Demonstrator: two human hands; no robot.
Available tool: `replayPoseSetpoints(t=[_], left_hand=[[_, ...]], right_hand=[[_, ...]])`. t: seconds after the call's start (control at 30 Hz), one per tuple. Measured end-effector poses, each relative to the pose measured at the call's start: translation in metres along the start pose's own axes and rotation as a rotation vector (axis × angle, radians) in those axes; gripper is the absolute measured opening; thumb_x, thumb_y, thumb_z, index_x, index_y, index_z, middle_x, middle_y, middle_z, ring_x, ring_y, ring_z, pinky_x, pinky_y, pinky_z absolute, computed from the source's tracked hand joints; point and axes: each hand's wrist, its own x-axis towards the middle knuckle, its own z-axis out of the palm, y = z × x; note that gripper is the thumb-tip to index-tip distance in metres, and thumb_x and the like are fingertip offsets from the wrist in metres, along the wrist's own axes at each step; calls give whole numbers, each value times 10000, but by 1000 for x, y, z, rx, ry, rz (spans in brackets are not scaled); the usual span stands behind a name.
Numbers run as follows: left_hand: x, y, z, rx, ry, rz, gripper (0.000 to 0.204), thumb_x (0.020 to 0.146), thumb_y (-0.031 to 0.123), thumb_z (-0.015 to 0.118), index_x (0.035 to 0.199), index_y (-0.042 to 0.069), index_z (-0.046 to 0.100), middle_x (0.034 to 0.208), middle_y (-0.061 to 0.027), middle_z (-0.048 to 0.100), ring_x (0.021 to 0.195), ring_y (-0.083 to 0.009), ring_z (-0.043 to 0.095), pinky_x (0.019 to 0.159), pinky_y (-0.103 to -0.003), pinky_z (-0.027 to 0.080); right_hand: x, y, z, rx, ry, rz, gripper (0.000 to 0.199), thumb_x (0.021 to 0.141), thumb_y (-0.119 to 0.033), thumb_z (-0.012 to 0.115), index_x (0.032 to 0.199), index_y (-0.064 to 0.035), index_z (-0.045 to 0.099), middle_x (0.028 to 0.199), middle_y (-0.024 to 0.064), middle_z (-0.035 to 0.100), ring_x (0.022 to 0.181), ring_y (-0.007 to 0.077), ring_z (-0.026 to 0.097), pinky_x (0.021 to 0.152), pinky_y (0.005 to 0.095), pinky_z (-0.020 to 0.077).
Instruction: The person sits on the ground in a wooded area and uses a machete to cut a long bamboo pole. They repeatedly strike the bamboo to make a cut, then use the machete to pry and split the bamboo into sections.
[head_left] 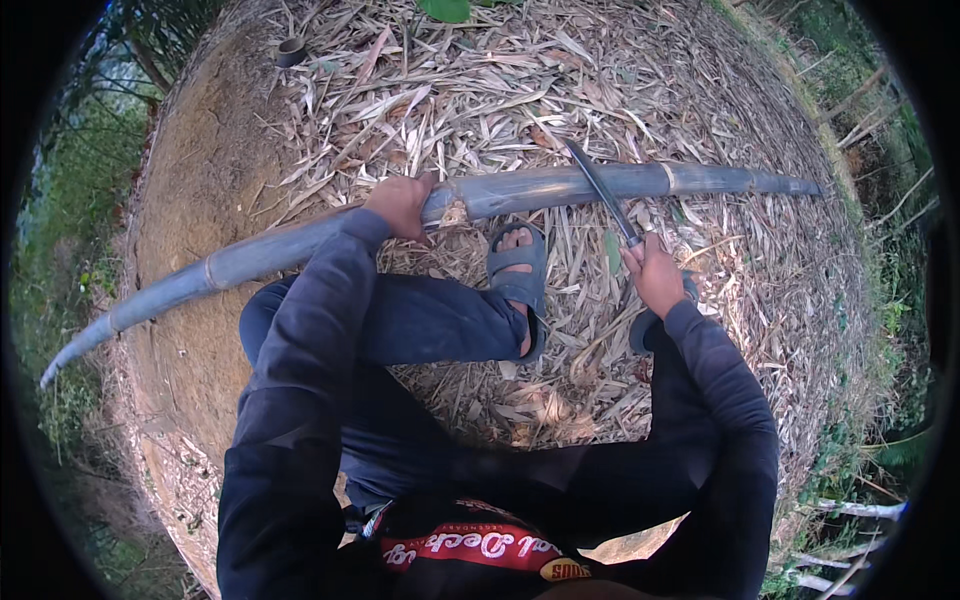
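A long grey-green bamboo pole (pixel 540 188) lies across the ground in front of me, from the far left to the right. My left hand (pixel 402 207) is wrapped round it left of the middle, beside a pale, rough node. In my right hand (pixel 655 275) is the handle of a machete (pixel 606 192). Its dark, narrow blade slants up and left across the pole, right of the middle; whether the edge touches the bamboo I cannot tell. The fingers of both hands are closed.
Dry bamboo leaves (pixel 480 90) cover the ground, with bare brown soil (pixel 200 150) at the left. My sandalled foot (pixel 517 275) is close to the pole's near side; the other foot is below my right hand. A short dark tube (pixel 291 52) lies at the upper left. Green plants line both sides.
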Motion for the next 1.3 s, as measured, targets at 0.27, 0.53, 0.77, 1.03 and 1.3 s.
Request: replayPoseSetpoints(t=[0.27, 0.53, 0.77, 1.03, 1.3], left_hand=[[66, -52, -20, -481, -591, -69, 711, 551, 224, 965, 1164, 2, 682, 1070, -122, 743, 996, -260, 693, 908, -345, 526], [84, -56, -15, -553, -664, 54, 694, 592, 212, 961, 1166, -37, 660, 1059, -135, 736, 975, -235, 685, 906, -335, 520], [94, -90, -34, -684, -920, -100, 658, 686, 213, 928, 1239, -26, 664, 1101, -114, 736, 1022, -219, 675, 951, -318, 500], [102, -102, -32, -607, -1038, -297, 616, 690, 249, 931, 1185, -34, 699, 1013, -150, 765, 891, -247, 734, 867, -334, 564], [98, -73, -36, -665, -938, -150, 719, 669, 218, 944, 1256, -55, 633, 1064, -153, 746, 941, -274, 716, 870, -362, 559]], right_hand=[[-10, -23, -6, -13, -27, 23, 354, 1015, -373, 614, 1079, -41, 508, 787, 173, 686, 722, 414, 690, 607, 518, 538], [7, 140, 20, -609, 132, 5, 347, 1015, -420, 596, 1051, -77, 557, 804, 172, 702, 728, 394, 710, 628, 515, 554], [26, 68, 11, -92, 75, 112, 334, 995, -389, 641, 1048, -71, 554, 816, 152, 714, 698, 394, 702, 616, 508, 555], [53, 106, 21, 117, 42, 476, 362, 1025, -394, 599, 1089, -49, 511, 829, 194, 716, 762, 432, 699, 669, 542, 540], [50, 133, 19, 93, 135, 507, 386, 1025, -430, 582, 1087, -50, 558, 737, 215, 696, 734, 409, 708, 669, 510, 564]])
